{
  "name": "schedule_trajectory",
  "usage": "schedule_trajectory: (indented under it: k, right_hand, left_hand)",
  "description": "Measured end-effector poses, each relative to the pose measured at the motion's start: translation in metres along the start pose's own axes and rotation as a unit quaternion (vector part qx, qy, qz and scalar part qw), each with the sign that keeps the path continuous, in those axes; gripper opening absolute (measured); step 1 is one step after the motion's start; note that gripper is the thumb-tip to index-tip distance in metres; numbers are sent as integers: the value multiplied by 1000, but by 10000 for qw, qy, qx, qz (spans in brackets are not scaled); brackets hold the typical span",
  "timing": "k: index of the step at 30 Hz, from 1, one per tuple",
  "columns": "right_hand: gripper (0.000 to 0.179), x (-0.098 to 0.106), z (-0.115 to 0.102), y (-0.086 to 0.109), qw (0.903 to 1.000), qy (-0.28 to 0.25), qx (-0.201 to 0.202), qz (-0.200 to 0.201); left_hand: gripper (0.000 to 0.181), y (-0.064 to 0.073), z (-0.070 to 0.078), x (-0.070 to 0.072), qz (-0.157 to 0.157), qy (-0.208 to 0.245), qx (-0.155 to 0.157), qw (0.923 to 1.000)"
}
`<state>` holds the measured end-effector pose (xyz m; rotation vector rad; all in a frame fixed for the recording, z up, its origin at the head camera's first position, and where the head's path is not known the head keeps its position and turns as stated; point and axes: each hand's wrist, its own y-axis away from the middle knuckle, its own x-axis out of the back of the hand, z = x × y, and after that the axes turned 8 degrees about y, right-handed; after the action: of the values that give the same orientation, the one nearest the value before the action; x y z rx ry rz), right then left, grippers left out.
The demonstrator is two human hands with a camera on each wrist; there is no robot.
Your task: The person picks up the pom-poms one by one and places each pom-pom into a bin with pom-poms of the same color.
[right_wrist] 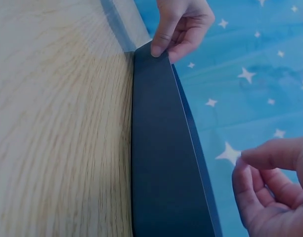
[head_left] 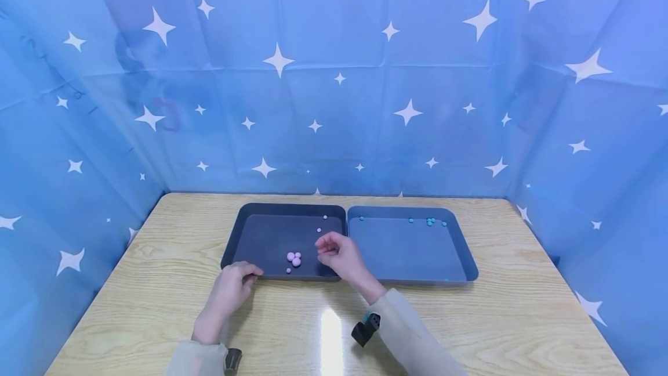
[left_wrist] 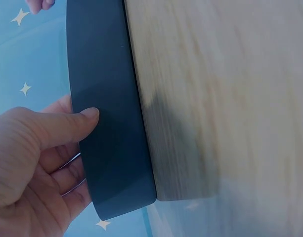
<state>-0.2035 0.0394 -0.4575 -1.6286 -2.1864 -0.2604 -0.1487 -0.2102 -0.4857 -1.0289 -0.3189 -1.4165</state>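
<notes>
At the near left corner of the black tray, my left hand grips the wall. In the left wrist view, the thumb of my left hand lies on the outer face, with fingers behind the rim. Over the tray's right part is my right hand, its thumb and forefinger pinched together. A tiny pale pink ball shows at those fingertips in the right wrist view, mostly covered. Three larger pink balls sit clustered in the tray, with smaller pink balls spread around them.
A blue-grey tray stands against the black tray's right side. Several small teal balls lie in it, mostly along the far wall. Both trays rest on a wooden table, with a blue star-patterned curtain behind.
</notes>
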Motion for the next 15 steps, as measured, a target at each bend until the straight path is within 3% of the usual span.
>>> schedule_trajectory:
  k: [5,15]
  right_hand:
    - [18,-3,0,-6,9997,-92,-199,121]
    - [20,-10,2,-16,9987,-287,-181,381]
  left_hand:
    - [25,0,-1,0,50,15,-78,10000]
    - [25,0,-2,-1,55,43,-140,9999]
